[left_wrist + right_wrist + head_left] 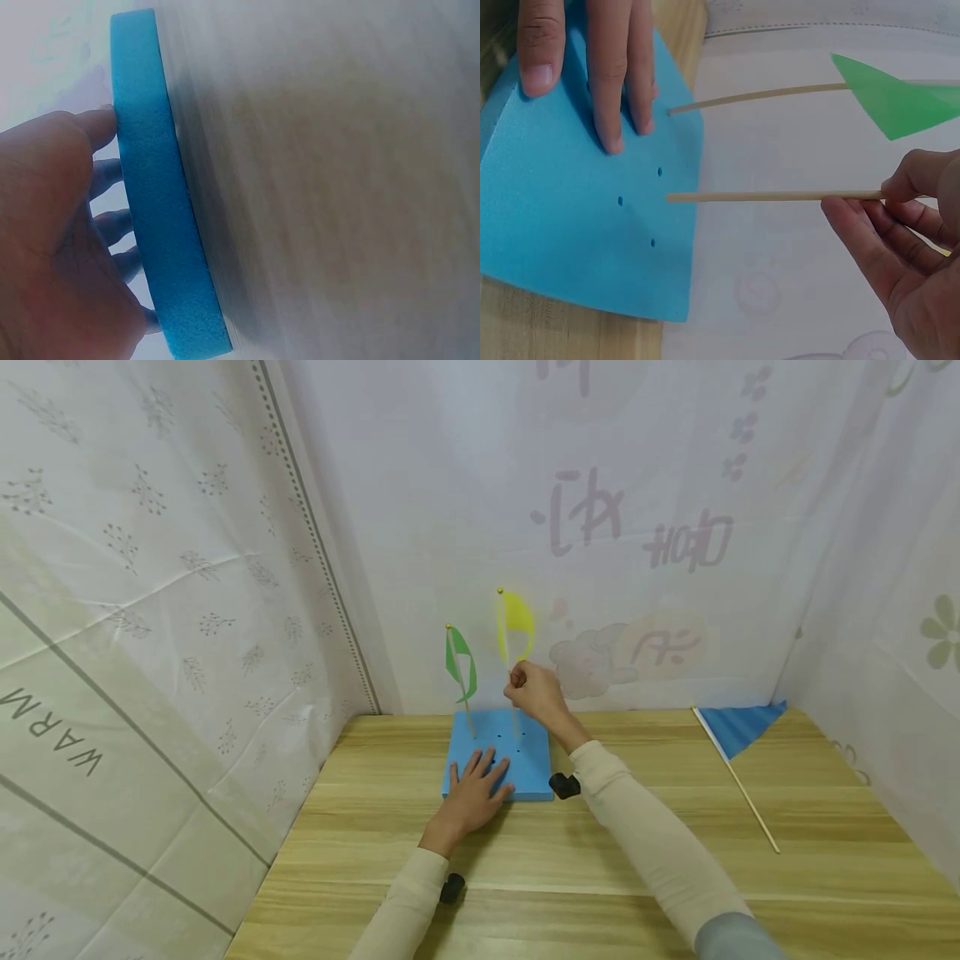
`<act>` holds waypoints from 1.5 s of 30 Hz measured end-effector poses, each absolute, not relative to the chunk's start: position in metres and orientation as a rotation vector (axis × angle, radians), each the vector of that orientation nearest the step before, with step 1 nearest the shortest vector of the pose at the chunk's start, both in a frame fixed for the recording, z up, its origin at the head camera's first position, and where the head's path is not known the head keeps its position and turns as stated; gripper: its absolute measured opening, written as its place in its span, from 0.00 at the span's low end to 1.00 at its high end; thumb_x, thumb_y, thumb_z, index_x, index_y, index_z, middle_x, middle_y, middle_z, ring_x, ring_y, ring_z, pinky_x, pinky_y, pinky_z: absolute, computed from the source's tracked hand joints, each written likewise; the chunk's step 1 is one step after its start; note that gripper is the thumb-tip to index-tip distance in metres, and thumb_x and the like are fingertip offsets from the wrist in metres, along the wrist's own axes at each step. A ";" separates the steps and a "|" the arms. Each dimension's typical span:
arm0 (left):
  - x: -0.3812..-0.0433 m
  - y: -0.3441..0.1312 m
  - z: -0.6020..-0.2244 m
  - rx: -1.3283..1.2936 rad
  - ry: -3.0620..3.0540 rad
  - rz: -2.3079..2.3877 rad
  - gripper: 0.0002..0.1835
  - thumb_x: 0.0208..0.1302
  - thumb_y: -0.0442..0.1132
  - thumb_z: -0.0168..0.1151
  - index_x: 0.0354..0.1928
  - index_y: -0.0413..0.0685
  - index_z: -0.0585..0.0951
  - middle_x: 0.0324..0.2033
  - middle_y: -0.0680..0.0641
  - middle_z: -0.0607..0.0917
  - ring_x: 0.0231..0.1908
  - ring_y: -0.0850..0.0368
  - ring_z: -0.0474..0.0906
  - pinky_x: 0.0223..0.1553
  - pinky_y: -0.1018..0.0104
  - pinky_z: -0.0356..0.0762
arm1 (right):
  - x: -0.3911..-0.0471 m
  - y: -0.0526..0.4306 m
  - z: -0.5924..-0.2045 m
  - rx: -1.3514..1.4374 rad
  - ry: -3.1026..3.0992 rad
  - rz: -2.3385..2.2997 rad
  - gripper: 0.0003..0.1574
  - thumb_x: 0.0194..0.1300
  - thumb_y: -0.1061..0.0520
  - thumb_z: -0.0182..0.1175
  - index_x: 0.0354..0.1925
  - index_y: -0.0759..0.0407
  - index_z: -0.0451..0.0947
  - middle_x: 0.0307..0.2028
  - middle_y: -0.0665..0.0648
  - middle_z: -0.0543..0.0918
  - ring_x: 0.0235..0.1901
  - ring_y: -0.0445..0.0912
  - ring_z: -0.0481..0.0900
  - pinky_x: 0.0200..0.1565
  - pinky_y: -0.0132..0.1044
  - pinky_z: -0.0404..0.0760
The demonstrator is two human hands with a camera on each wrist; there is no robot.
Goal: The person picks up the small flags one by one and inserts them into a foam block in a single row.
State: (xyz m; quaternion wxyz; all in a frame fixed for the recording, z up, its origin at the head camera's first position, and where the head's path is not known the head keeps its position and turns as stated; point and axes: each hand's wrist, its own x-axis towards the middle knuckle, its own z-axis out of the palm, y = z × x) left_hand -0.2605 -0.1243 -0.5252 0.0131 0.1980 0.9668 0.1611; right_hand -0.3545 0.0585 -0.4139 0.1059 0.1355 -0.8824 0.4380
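A blue foam board (528, 777) with several small holes lies on the table. My left hand (474, 797) rests on its near left part with fingers spread; the left wrist view shows the fingertips along the board's edge (154, 187). A green flag (463, 668) on a thin stick stands in the board's far left part. With thumb and fingers my right hand (538, 692) pinches the wooden stick (772, 196) of a yellow flag (517, 618). In the right wrist view the stick's lower end overlaps the board close to the holes.
To the right on the wooden table (637, 877) lies a blue triangular flag (738, 727) on a stick. Printed fabric curtains (450, 485) hang behind the table and at both sides.
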 end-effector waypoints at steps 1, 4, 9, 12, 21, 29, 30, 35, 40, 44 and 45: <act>-0.260 -0.124 -0.525 0.617 3.015 0.501 0.32 0.84 0.56 0.53 0.82 0.53 0.67 0.84 0.40 0.58 0.84 0.35 0.50 0.77 0.20 0.43 | -0.355 0.057 -0.415 0.408 -2.593 1.295 0.02 0.72 0.60 0.63 0.40 0.59 0.80 0.36 0.60 0.88 0.30 0.48 0.90 0.32 0.37 0.84; -0.260 -0.125 -0.525 0.615 3.016 0.493 0.32 0.84 0.57 0.52 0.82 0.54 0.67 0.84 0.41 0.58 0.84 0.36 0.50 0.77 0.21 0.43 | -0.356 0.053 -0.416 0.423 -2.585 1.296 0.02 0.72 0.60 0.63 0.41 0.59 0.80 0.38 0.60 0.89 0.33 0.50 0.91 0.35 0.39 0.86; -0.260 -0.125 -0.525 0.613 3.010 0.489 0.32 0.84 0.57 0.51 0.83 0.55 0.67 0.84 0.41 0.59 0.85 0.37 0.50 0.77 0.21 0.44 | -0.358 0.047 -0.419 0.421 -2.563 1.263 0.02 0.72 0.60 0.63 0.41 0.59 0.80 0.39 0.61 0.89 0.38 0.53 0.90 0.39 0.43 0.87; -0.260 -0.124 -0.524 0.616 3.014 0.492 0.33 0.84 0.58 0.51 0.82 0.54 0.67 0.84 0.41 0.59 0.84 0.37 0.51 0.77 0.20 0.45 | -0.359 0.045 -0.421 0.425 -2.546 1.253 0.02 0.72 0.60 0.63 0.41 0.59 0.80 0.40 0.61 0.90 0.42 0.54 0.90 0.41 0.45 0.88; -0.260 -0.124 -0.525 0.622 3.022 0.483 0.33 0.84 0.58 0.52 0.82 0.54 0.68 0.84 0.41 0.60 0.84 0.36 0.52 0.77 0.20 0.46 | -0.365 0.040 -0.431 0.427 -2.536 1.275 0.03 0.73 0.60 0.64 0.42 0.60 0.81 0.41 0.61 0.90 0.44 0.55 0.90 0.43 0.47 0.88; -0.260 -0.124 -0.524 0.619 3.020 0.497 0.32 0.84 0.58 0.51 0.82 0.55 0.68 0.84 0.41 0.60 0.84 0.36 0.52 0.77 0.20 0.45 | -0.366 0.035 -0.440 0.435 -2.502 1.316 0.02 0.72 0.61 0.63 0.41 0.59 0.81 0.40 0.60 0.89 0.43 0.54 0.90 0.45 0.47 0.88; -0.260 -0.124 -0.524 0.619 3.020 0.495 0.32 0.84 0.58 0.51 0.82 0.55 0.68 0.84 0.41 0.60 0.84 0.36 0.52 0.77 0.20 0.45 | -0.366 0.035 -0.441 0.440 -2.501 1.317 0.02 0.73 0.60 0.63 0.41 0.59 0.81 0.40 0.60 0.89 0.43 0.54 0.90 0.45 0.47 0.88; -0.261 -0.124 -0.524 0.614 3.025 0.475 0.32 0.84 0.58 0.51 0.82 0.56 0.67 0.84 0.42 0.59 0.84 0.36 0.51 0.77 0.21 0.45 | -0.366 0.034 -0.445 0.445 -2.498 1.314 0.02 0.73 0.60 0.63 0.41 0.60 0.81 0.39 0.60 0.89 0.42 0.54 0.90 0.46 0.47 0.88; -0.260 -0.123 -0.523 0.611 3.029 0.474 0.32 0.84 0.58 0.51 0.82 0.56 0.67 0.84 0.42 0.59 0.84 0.37 0.51 0.77 0.21 0.45 | -0.366 0.033 -0.449 0.444 -2.491 1.279 0.03 0.73 0.61 0.63 0.39 0.60 0.82 0.38 0.61 0.89 0.41 0.54 0.89 0.44 0.48 0.87; -0.259 -0.124 -0.523 0.613 3.032 0.483 0.32 0.84 0.58 0.52 0.82 0.55 0.68 0.84 0.41 0.60 0.84 0.36 0.52 0.77 0.20 0.46 | -0.367 0.032 -0.455 0.433 -2.535 1.263 0.03 0.74 0.61 0.65 0.40 0.60 0.83 0.39 0.61 0.90 0.42 0.54 0.90 0.46 0.48 0.88; -0.259 -0.124 -0.523 0.612 3.030 0.482 0.32 0.84 0.58 0.52 0.82 0.55 0.68 0.84 0.41 0.60 0.84 0.36 0.53 0.77 0.20 0.46 | -0.367 0.032 -0.457 0.427 -2.547 1.267 0.03 0.74 0.61 0.65 0.41 0.60 0.83 0.40 0.61 0.90 0.43 0.54 0.90 0.47 0.48 0.89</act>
